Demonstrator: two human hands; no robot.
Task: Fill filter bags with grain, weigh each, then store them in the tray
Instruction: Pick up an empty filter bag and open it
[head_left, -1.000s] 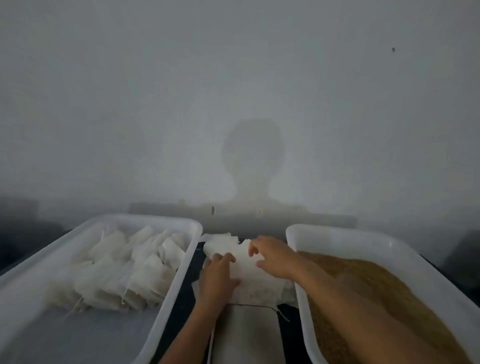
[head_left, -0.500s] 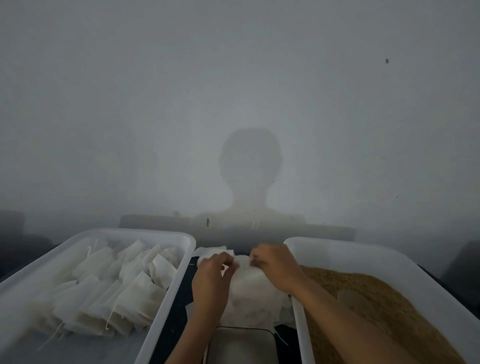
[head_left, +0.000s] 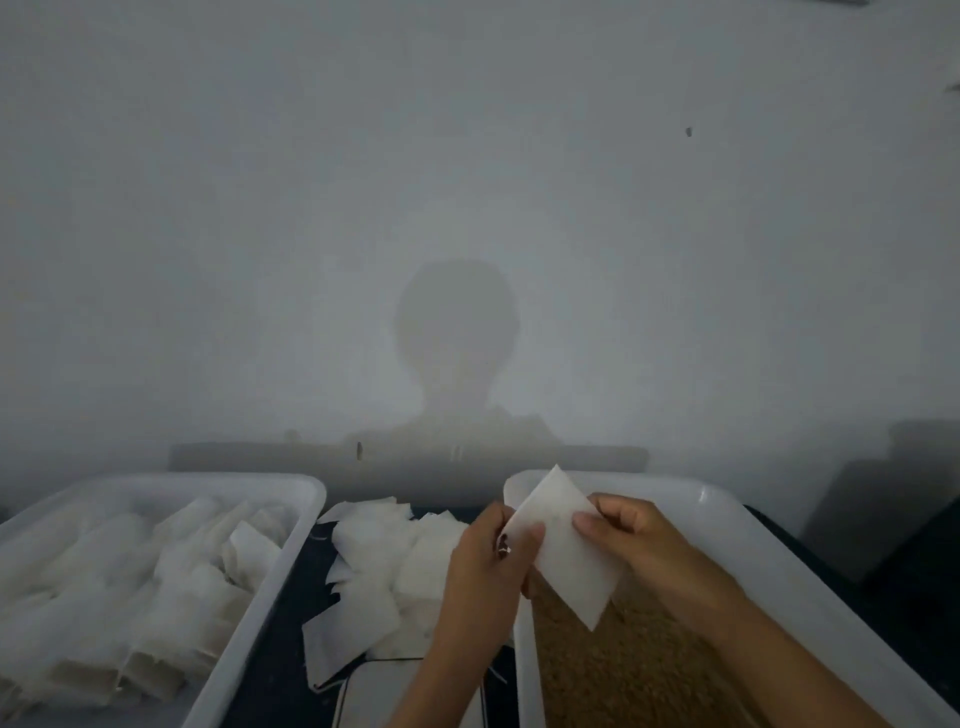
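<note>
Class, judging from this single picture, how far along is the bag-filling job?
Done: the white plastic tray on the left already holds many filled white filter bags. In hand: left hand and right hand pinch one flat empty white bag above the brown grain. Left: filling and weighing it, plus the loose empty-bag pile.

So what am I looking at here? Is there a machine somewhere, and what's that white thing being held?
No machine: a person works with bare hands, filmed by a camera on their head looking forward and down. The left hand and right hand together pinch one empty filter bag above the grain tray, full of brown grain. Between the trays lies a loose pile of empty bags. The left tray holds finished bags. The shape on the wall is the person's shadow.
</note>
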